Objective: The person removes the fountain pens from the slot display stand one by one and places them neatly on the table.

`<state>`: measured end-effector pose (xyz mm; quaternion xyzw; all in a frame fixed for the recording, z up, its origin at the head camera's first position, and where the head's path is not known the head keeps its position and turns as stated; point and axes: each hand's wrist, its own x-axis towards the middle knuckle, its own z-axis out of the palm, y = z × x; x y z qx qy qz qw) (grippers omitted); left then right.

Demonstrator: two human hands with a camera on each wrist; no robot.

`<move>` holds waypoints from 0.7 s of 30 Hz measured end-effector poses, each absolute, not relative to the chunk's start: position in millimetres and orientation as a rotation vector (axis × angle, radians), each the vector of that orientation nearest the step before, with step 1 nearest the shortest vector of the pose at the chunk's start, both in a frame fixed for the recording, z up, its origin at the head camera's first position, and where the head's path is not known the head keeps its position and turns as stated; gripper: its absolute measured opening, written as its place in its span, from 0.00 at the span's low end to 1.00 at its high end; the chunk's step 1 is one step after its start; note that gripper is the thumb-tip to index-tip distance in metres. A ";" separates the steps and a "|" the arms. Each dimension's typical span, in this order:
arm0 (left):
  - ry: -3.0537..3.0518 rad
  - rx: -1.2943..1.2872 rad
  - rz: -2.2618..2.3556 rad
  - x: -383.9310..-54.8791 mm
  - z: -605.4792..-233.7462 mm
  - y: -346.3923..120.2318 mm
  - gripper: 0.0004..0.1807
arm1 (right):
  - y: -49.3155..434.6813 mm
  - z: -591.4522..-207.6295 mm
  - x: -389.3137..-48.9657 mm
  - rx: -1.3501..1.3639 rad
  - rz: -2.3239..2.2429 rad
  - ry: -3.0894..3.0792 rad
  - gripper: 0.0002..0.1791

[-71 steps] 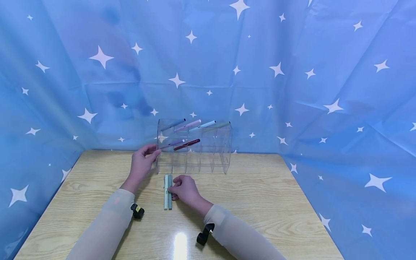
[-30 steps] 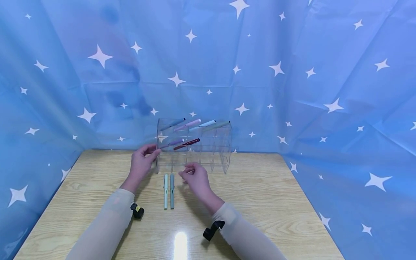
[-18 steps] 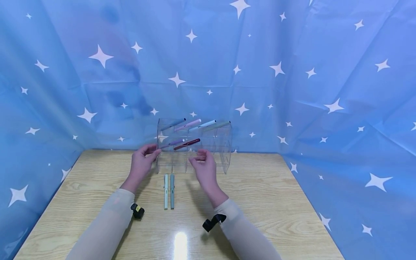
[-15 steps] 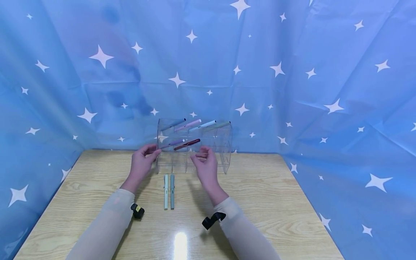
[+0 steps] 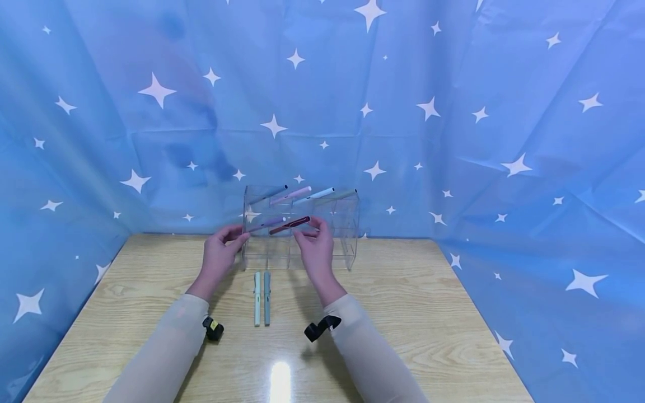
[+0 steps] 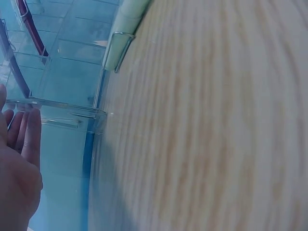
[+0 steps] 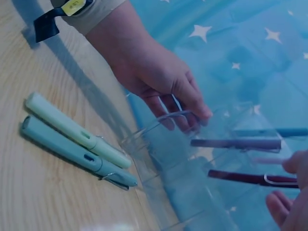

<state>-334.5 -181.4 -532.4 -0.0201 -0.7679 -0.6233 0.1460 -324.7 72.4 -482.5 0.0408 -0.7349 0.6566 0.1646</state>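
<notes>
A clear pen organizer (image 5: pixel 330 246) with several compartments stands at the back of the table. My left hand (image 5: pixel 220 254) pinches its left side wall; in the right wrist view, that left hand (image 7: pixel 161 72) has thumb and fingers at the clear edge. My right hand (image 5: pixel 317 249) is at the organizer's front. Its parted thumb and fingers lie either side of the dark red pen's (image 5: pixel 289 225) outer end; contact cannot be made out. A purple pen (image 7: pixel 236 144) rests beside the red one. Mint (image 7: pixel 79 127) and teal (image 7: pixel 72 151) pens lie on the table, parallel and slightly apart.
Several pens, among them a pink one (image 5: pixel 291 195) and a light blue one (image 5: pixel 314 195), slant in the organizer's top row. Behind it hangs a blue star-printed curtain (image 5: pixel 322 112). The wooden table (image 5: pixel 403 313) extends to both sides.
My right hand lets go of the teal pen, which now lies apart from the mint one. It then moves forward and up to the dark red pen. My left hand stays on the organizer.
</notes>
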 end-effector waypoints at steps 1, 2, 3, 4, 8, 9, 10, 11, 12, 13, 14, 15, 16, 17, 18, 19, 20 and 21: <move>-2.214 -0.059 -1.795 -334.7 -532.8 -181.4 0.23 | 71.2 -481.8 -326.2 0.097 1.868 -2.102 0.31; -2.218 -0.060 -1.793 -334.8 -533.2 -181.6 0.23 | 70.2 -481.1 -327.6 0.084 1.867 -2.105 0.32; -2.217 -0.062 -1.794 -335.0 -533.5 -181.6 0.23 | 69.1 -480.3 -328.8 0.073 1.865 -2.108 0.32; -2.218 -0.063 -1.794 -335.2 -533.8 -181.7 0.23 | 68.2 -479.8 -329.7 0.063 1.858 -2.116 0.33; -2.214 -0.072 -1.799 -335.5 -534.8 -182.0 0.24 | 65.4 -479.0 -333.6 0.024 1.840 -2.137 0.33; -2.212 -0.074 -1.801 -335.5 -535.0 -182.1 0.24 | 64.6 -478.9 -334.4 0.017 1.835 -2.142 0.33; -2.209 -0.074 -1.804 -335.5 -535.1 -182.1 0.24 | 63.8 -478.6 -334.9 0.013 1.838 -2.143 0.33; -2.205 -0.074 -1.808 -335.5 -535.1 -182.1 0.23 | 63.1 -478.2 -335.7 0.015 1.847 -2.138 0.32; -2.204 -0.074 -1.808 -335.6 -535.1 -182.1 0.23 | 62.2 -477.7 -336.4 0.019 1.861 -2.131 0.30; -2.202 -0.073 -1.809 -335.7 -535.1 -182.1 0.23 | 61.4 -477.4 -337.2 0.029 1.874 -2.122 0.28; -2.201 -0.073 -1.809 -335.6 -535.0 -182.0 0.24 | 60.5 -476.8 -337.9 0.039 1.889 -2.113 0.26; -2.201 -0.073 -1.809 -335.8 -535.0 -181.9 0.24 | 59.6 -476.4 -338.6 0.048 1.904 -2.105 0.23; -2.201 -0.073 -1.809 -336.0 -535.1 -182.0 0.25 | 59.0 -476.3 -339.4 0.058 1.920 -2.095 0.20; -2.202 -0.071 -1.808 -336.1 -535.1 -181.8 0.26 | 58.4 -476.4 -340.6 0.070 1.930 -2.087 0.17; -2.203 -0.070 -1.807 -336.2 -535.1 -181.8 0.26 | 58.0 -476.6 -341.4 0.076 1.932 -2.086 0.15; -2.203 -0.070 -1.807 -336.2 -535.3 -181.8 0.27 | 57.5 -477.6 -342.8 0.085 1.935 -2.083 0.12; -2.203 -0.071 -1.808 -336.0 -535.4 -181.9 0.27 | 57.1 -478.2 -343.9 0.091 1.936 -2.082 0.11; -2.202 -0.071 -1.810 -336.0 -535.6 -182.0 0.27 | 56.6 -478.8 -344.8 0.097 1.934 -2.083 0.09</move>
